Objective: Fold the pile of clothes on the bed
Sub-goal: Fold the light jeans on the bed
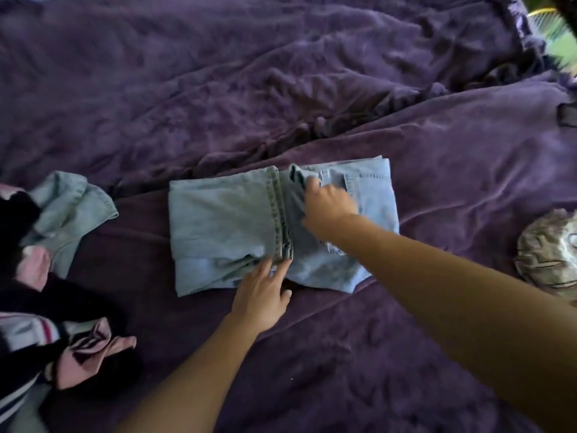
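Flat-fingered left hand [262,292] presses folded pale denim jeans [218,220]; blurred right hand [327,204] seemingly pinches their seam.

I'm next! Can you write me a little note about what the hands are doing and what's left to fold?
Left hand: fingers flat, pressing the near edge of the light blue denim jeans, mid-bed on the purple blanket.
Right hand: seems to pinch a flap near their far edge.
Done: jeans nearly folded small.
To do: finish them, then the jumbled pile of pink, black and striped clothes on the left.
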`<state>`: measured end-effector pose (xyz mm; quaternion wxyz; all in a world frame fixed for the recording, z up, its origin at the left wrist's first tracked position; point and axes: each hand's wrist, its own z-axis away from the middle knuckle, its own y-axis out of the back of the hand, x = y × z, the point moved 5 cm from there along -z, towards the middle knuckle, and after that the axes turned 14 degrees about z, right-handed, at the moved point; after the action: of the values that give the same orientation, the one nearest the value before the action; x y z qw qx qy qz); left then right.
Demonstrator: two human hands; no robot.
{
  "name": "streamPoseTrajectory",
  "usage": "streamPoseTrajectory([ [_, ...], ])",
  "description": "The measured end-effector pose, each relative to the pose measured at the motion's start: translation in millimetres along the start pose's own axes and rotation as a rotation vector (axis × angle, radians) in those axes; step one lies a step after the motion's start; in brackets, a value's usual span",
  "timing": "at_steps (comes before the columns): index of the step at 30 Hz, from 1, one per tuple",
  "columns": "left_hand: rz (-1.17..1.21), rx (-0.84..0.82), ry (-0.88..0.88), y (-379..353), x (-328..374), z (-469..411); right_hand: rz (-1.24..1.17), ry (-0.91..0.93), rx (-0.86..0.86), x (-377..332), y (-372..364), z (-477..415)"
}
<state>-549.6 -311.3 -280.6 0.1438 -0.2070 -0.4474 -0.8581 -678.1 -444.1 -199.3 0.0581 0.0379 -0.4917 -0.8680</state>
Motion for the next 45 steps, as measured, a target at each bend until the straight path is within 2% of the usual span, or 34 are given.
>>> streamPoseTrajectory([
  [3,0.061,-0.002,0.003,0.9,-8.3,6.1,0.025,0.065,-0.222,-45.9,-52.3,-2.3],
  [5,0.161,0.050,-0.008,8.2,-12.2,6.3,-0.134,0.075,-0.265,-52.9,-59.5,-0.8],
  [7,0.288,0.166,-0.011,22.1,-12.0,4.9,-0.456,0.032,-0.172,-37.7,-48.6,2.5],
  [9,0.378,0.292,0.003,37.2,-9.2,0.0,-0.636,-0.071,0.029,0.9,-30.6,6.7],
  [11,0.373,0.401,-0.027,51.1,-2.7,-7.6,-0.585,-0.236,0.227,52.6,-23.7,8.3],
  [12,0.340,0.427,-0.053,56.0,1.7,-12.8,-0.509,-0.334,0.272,78.0,-25.2,8.1],
  [13,0.317,0.421,-0.070,58.2,6.1,-18.7,-0.447,-0.428,0.256,100.5,-31.2,6.3],
  [15,0.377,0.335,-0.061,52.7,12.4,-32.6,-0.457,-0.545,0.106,126.5,-52.9,0.1],
  [17,0.609,0.233,0.024,39.6,15.3,-45.5,-0.473,-0.531,0.022,129.0,-75.6,-5.9],
  [19,0.828,0.252,0.148,31.3,16.2,-56.7,-0.475,-0.495,0.070,126.9,-87.3,-10.3],
  [21,0.939,0.273,0.257,29.1,19.8,-69.1,-0.563,-0.507,0.157,132.2,-88.7,-9.8],
  [24,1.038,0.209,0.263,23.0,35.2,-83.3,-0.643,-0.540,0.288,153.6,-86.8,-2.1],
  [25,1.021,0.203,0.232,23.1,40.0,-81.8,-0.644,-0.557,0.303,159.4,-87.5,1.0],
  [26,0.901,0.243,0.184,26.1,41.2,-78.0,-0.635,-0.571,0.295,163.3,-90.7,3.3],
  [28,0.389,0.405,0.037,31.8,37.2,-69.8,-0.613,-0.588,0.235,166.4,-100.4,4.9],
  [29,0.133,0.422,-0.036,31.8,35.3,-68.5,-0.620,-0.590,0.202,167.0,-104.0,3.6],
  [31,-0.126,0.274,-0.136,21.9,28.2,-74.2,-0.685,-0.586,0.148,167.6,-104.4,0.1],
  [34,-0.126,0.003,-0.158,5.5,20.6,-86.4,-0.836,-0.554,0.098,163.8,-88.2,3.2],
  [38,0.014,-0.066,-0.152,18.3,13.7,-83.1,-0.989,-0.371,0.139,130.1,-31.1,21.3],
  [41,0.325,0.162,-0.089,53.6,-10.3,-51.1,-1.071,-0.170,0.131,76.1,16.8,30.7],
  [43,0.467,0.388,0.022,81.3,-42.0,-21.2,-1.003,-0.084,0.120,29.5,37.7,25.7],
  [45,0.483,0.578,0.120,108.2,-77.5,10.8,-0.856,-0.027,0.121,-24.6,47.1,16.0],
])
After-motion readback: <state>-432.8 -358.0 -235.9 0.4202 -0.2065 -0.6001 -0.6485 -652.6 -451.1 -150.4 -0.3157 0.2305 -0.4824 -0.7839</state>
